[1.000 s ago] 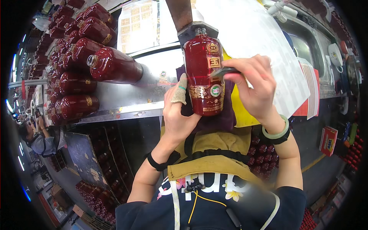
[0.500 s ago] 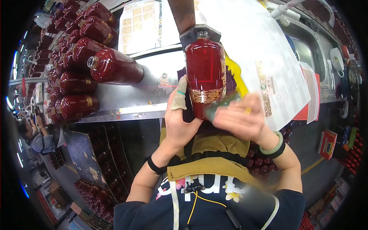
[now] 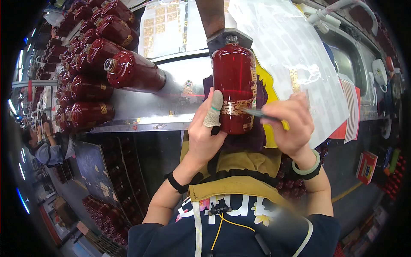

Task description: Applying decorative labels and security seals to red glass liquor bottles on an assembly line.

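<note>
A red glass bottle (image 3: 233,70) with gold decoration lies on a dark purple cloth, its open neck pointing away from me against a metal stop (image 3: 239,37). My left hand (image 3: 203,132) grips the bottle's lower left side, thumb and fingers around it. A knitted finger cover (image 3: 214,109) with a green band sits on one finger. Pinched in my right hand (image 3: 293,124) is a slim grey pointed tool (image 3: 261,113), its exact kind unclear. Its tip is at the gold band (image 3: 233,107) around the bottle; whether it touches cannot be made out. Something yellow shows by those fingers.
Many red bottles (image 3: 92,88) crowd the bench's left, one (image 3: 135,73) standing nearer. Right lies a translucent decal sheet (image 3: 299,60) over yellow material, with a sink (image 3: 349,55) beyond. More sheets (image 3: 162,30) lie at the back. Another person (image 3: 47,145) is far left.
My right hand has shifted right and a little up, off the bottle's lower edge. The greenish blur at its fingers now shows as a slim grey tool. My left hand still holds the bottle.
</note>
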